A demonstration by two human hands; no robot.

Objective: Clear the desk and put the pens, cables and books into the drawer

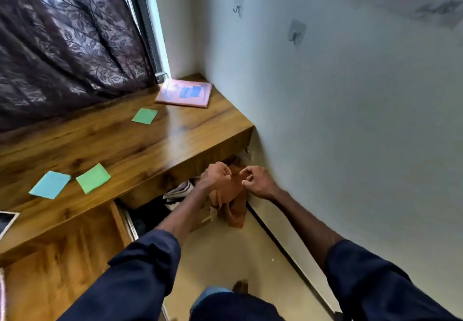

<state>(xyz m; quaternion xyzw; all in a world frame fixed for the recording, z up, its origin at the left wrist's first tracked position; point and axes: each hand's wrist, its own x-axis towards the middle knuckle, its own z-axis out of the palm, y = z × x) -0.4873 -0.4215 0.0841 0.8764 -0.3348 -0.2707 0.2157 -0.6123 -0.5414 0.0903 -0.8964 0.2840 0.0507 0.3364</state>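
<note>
As left hand [216,173] and right hand [256,180] curl on cloth [234,211], grip unclear, the book [184,93] lies lengthwise along the window [151,32].

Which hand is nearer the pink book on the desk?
Left. The left hand is below the desk edge, in front of the pink book; the right hand is farther right, nearer the wall.

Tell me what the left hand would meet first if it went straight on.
Probably the brown cloth right in front of the left hand, under the desk edge; depth is unclear.
</note>
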